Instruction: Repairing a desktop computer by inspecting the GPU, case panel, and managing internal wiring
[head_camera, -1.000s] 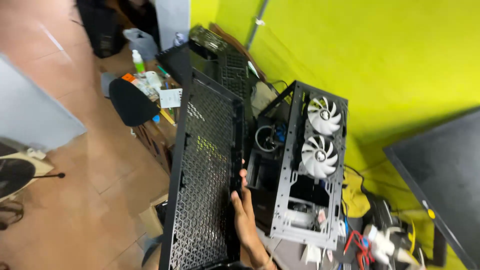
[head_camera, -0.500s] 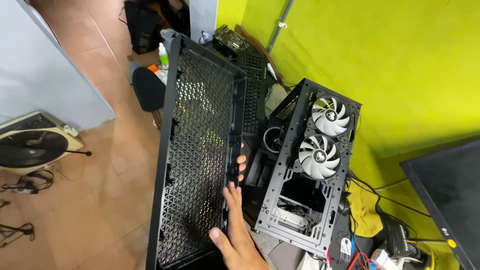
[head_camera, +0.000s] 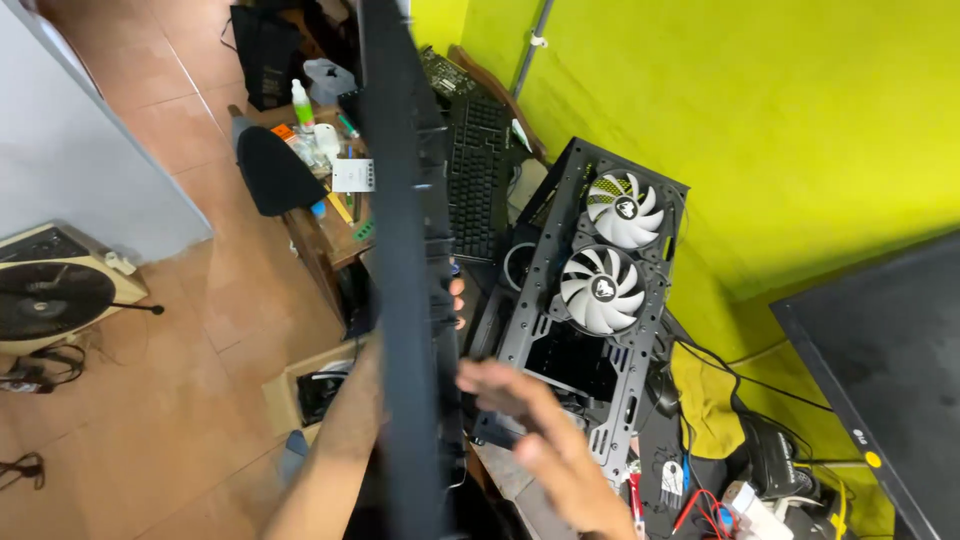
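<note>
A black perforated computer side panel (head_camera: 408, 300) stands upright in front of me, seen edge-on. My left arm reaches up along its left side. My left hand (head_camera: 457, 298) wraps around the panel, and only its fingertips show on the right edge. My right hand (head_camera: 545, 435) is blurred, with fingers spread, just right of the panel's lower part and in front of the case; I cannot tell whether it touches the panel. The open black computer case (head_camera: 560, 350) with two white fans (head_camera: 608, 250) lies on the desk to the right.
A black keyboard (head_camera: 476, 170) lies behind the case, against the yellow-green wall. A dark monitor (head_camera: 880, 380) stands at right, above cables and a yellow cloth (head_camera: 708, 395). On the tiled floor are a cardboard box (head_camera: 300, 395), a floor fan (head_camera: 50, 298) and a black stool (head_camera: 275, 172).
The panel has turned from showing its mesh face to edge-on and now stands nearer to me. My right hand has come off its edge and spread open.
</note>
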